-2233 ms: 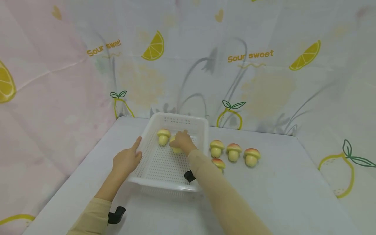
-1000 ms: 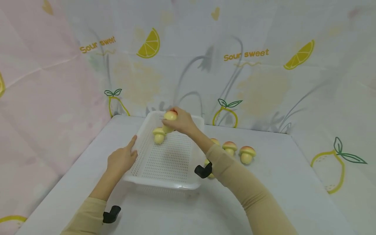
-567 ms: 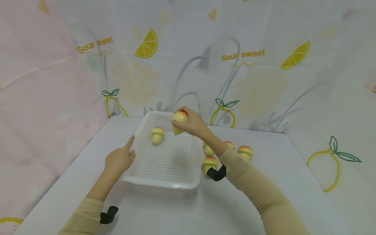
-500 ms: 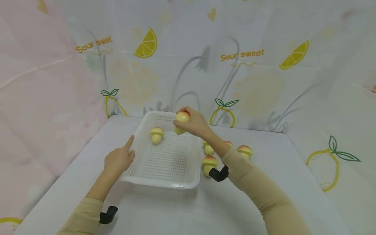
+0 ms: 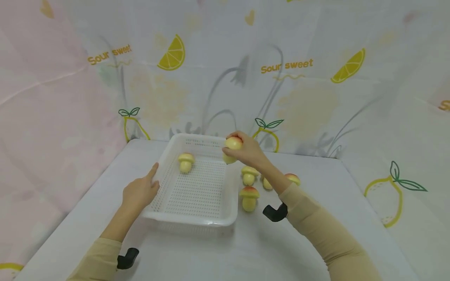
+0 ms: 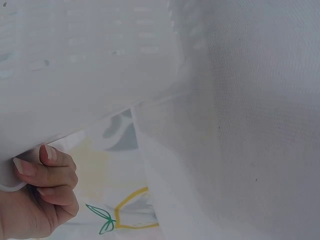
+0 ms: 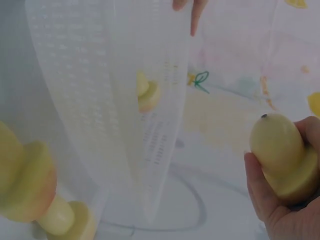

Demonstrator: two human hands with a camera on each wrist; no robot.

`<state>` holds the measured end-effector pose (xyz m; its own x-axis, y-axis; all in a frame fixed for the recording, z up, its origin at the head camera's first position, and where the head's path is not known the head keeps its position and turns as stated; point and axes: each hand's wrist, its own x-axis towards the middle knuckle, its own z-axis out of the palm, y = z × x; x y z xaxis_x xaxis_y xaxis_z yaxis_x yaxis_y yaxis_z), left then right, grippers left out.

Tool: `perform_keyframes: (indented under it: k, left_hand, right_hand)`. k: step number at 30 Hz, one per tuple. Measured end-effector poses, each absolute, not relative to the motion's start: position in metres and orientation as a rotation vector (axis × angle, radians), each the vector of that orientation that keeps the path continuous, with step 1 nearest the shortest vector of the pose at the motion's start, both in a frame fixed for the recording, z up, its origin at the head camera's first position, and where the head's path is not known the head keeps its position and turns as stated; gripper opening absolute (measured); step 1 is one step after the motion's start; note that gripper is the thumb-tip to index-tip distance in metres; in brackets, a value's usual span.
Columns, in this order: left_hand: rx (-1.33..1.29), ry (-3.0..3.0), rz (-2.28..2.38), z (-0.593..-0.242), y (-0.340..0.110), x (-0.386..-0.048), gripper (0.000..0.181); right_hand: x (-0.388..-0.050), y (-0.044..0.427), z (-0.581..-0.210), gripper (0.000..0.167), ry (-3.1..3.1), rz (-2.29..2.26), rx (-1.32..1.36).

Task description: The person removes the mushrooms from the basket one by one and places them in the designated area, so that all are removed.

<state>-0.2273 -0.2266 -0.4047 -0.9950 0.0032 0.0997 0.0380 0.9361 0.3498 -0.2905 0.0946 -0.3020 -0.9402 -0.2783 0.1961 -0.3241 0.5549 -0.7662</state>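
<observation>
My right hand (image 5: 250,150) grips a toy mushroom (image 5: 233,143), yellow with a reddish cap, above the right rear rim of a white perforated plastic basket (image 5: 190,221). In the right wrist view, fingers and thumb wrap the mushroom (image 7: 277,145), its stem end exposed. My left hand (image 5: 140,192) holds the basket's left rim, index finger stretched along it; the left wrist view shows the other fingers (image 6: 59,175) curled beneath the rim. One mushroom (image 5: 185,162) lies inside the basket, toward its back left.
Right of the basket, several more mushrooms lie on the white table: one near the front (image 5: 249,199), one behind it (image 5: 249,175), others partly hidden by my right forearm. A printed lemon cloth (image 5: 288,93) hangs behind the table.
My right hand took the second mushroom from inside the basket, lifted it and carried it right to the rim. My left hand stays on the basket's left rim.
</observation>
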Motion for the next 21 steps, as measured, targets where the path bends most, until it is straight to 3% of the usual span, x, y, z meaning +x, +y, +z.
perform_keyframes:
  k: [21]
  left_hand:
    - [-0.003, -3.023, -0.543, -0.401, -0.225, -0.227, 0.059]
  right_hand:
    - [-0.271, 0.156, -0.318, 0.039, -2.759, 1.224, 0.439]
